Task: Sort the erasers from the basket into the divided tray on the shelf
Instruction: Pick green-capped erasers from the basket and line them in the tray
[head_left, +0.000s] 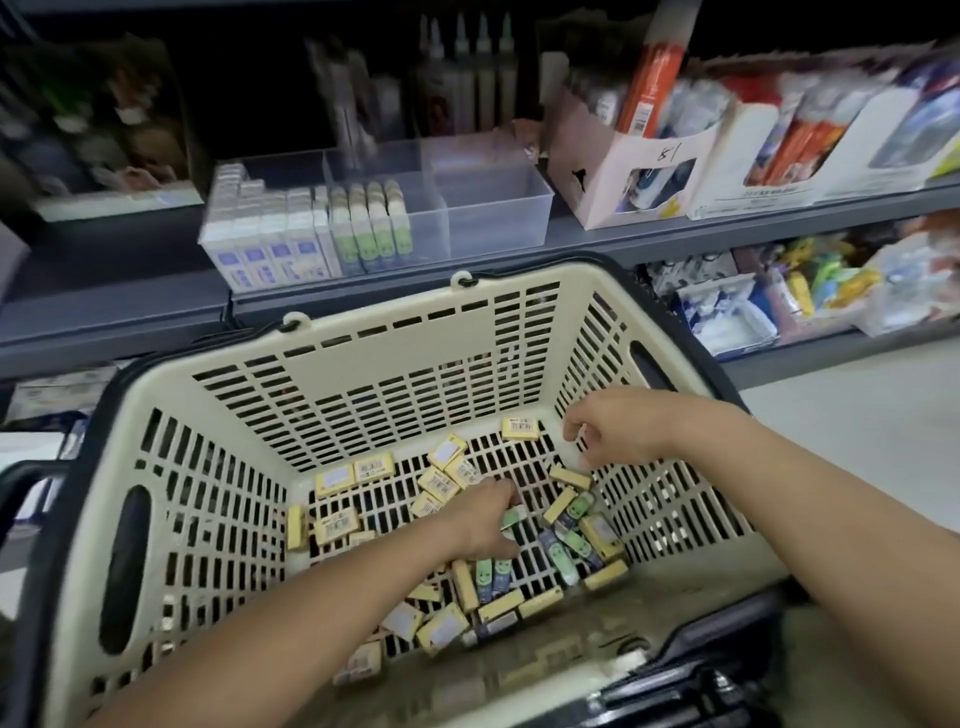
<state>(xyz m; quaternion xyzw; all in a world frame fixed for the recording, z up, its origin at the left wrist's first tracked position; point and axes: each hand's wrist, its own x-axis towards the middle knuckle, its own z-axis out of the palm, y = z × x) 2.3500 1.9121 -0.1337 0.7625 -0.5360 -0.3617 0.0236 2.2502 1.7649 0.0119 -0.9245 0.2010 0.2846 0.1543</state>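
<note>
Both bare forearms reach in from the frame's bottom. The left hand (491, 519) curls palm-down at centre. The right hand (618, 431) hangs loosely curled at centre right.

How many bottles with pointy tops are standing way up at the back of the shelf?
4 pointy-topped bottles stand in a row at the back of the top shelf: at and. The spot is dark and blurry, so more may be hidden.

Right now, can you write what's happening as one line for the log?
left hand: reaching among erasers | right hand: curled, contents unclear | basket: many erasers left | tray: right sections empty
</note>
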